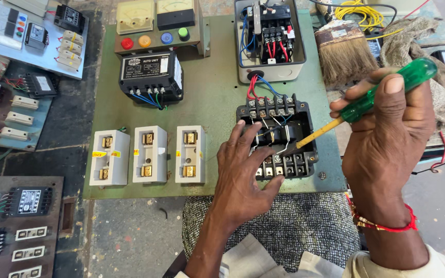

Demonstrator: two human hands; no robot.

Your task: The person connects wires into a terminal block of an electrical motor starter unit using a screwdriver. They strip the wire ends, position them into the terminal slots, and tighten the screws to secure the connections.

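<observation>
The landmark was the black terminal block (276,136), an open contactor-type unit mounted at the right of the green panel board (212,98). The left hand (245,175) lay flat over its near-left corner, grip spread with nothing pinched, fingertips resting on the housing and the lower row of terminals; this placement appeared to steady the unit against tool pressure. The right hand (387,134) had its grip pressed together around the green handle of a screwdriver (366,100), held at a slant so that the yellow shaft ran down and left, its tip inside the block among the white and black wires. The slanted hold kept the hand clear of the terminals.

Above the block stood an open grey starter box (269,38) with red and blue leads running down to the block. Left of the block sat three white fuse carriers (148,154) in a row, each with a small yellow sticker at its left edge. Up and left of the block was a black relay unit (151,77) bearing a white-lettered black label on top and a white label on its side. Further up were four round indicator caps (155,38), red, orange, blue and green. A paint brush (343,51) lay up and right of the block.
</observation>
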